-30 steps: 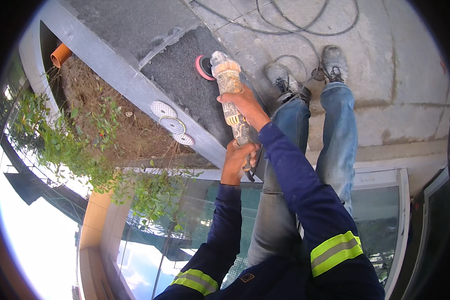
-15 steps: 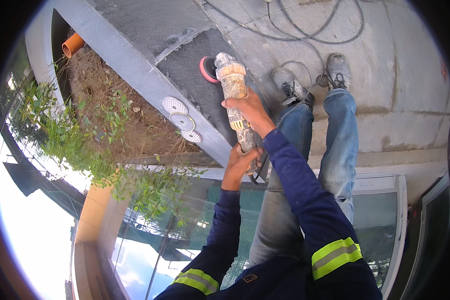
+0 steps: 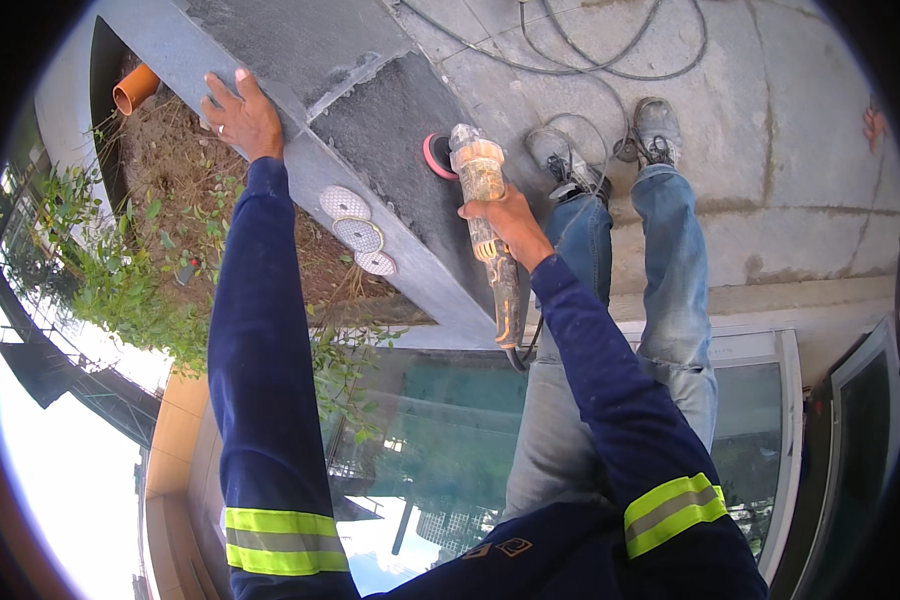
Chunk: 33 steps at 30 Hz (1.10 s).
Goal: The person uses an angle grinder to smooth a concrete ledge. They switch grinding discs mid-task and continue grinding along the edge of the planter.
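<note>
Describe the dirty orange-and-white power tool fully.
Long, smeared orange-and-white power tool: whitish, metal-looking head, orange collar, scuffed barrel. A round black pad with pink rim sits left of the head, over the dark grey stone-like slab; contact is unclear. The bare right hand grips the barrel. Head points toward the picture's top; a dark cord leaves the lower end.

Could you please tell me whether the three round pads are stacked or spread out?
Spread out, though close together: the pads lie in a row along the grey ledge, each one's patterned face showing.
</note>
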Each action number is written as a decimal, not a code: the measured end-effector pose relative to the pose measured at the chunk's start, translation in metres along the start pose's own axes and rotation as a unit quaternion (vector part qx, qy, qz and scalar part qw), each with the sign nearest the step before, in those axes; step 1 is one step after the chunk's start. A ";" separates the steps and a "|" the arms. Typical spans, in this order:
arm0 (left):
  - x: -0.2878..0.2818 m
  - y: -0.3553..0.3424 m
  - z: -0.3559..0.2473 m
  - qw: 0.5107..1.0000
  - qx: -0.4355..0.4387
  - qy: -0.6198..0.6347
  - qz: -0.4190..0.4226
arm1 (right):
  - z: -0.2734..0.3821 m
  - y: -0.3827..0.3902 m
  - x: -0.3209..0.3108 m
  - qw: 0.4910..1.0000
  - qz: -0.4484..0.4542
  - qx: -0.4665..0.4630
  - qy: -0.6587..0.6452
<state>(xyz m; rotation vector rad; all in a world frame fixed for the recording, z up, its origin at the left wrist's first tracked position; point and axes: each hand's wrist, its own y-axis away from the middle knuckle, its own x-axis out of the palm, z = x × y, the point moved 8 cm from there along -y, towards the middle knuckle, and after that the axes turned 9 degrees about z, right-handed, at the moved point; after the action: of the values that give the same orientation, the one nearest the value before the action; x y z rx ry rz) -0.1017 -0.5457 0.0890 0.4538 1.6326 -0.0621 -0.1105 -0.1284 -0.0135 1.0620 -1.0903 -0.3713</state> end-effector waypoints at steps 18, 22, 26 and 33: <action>0.005 0.008 -0.010 0.999 0.001 0.009 -0.032 | 0.054 -0.006 0.042 1.000 -0.008 -0.025 -0.008; 0.007 0.007 -0.009 1.000 0.004 0.006 -0.028 | 0.043 0.000 0.043 0.999 -0.015 0.007 -0.027; 0.006 0.007 -0.011 0.999 0.021 0.013 -0.029 | 0.071 0.004 0.068 0.999 -0.012 -0.024 -0.020; 0.006 0.007 -0.013 0.999 0.016 0.021 -0.021 | 0.105 0.003 0.083 0.998 -0.036 -0.043 0.011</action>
<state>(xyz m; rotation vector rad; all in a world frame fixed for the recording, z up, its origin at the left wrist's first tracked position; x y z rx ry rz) -0.1116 -0.5337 0.0865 0.4472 1.6849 -0.1108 -0.1633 -0.2394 0.0401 1.0285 -1.0091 -0.4584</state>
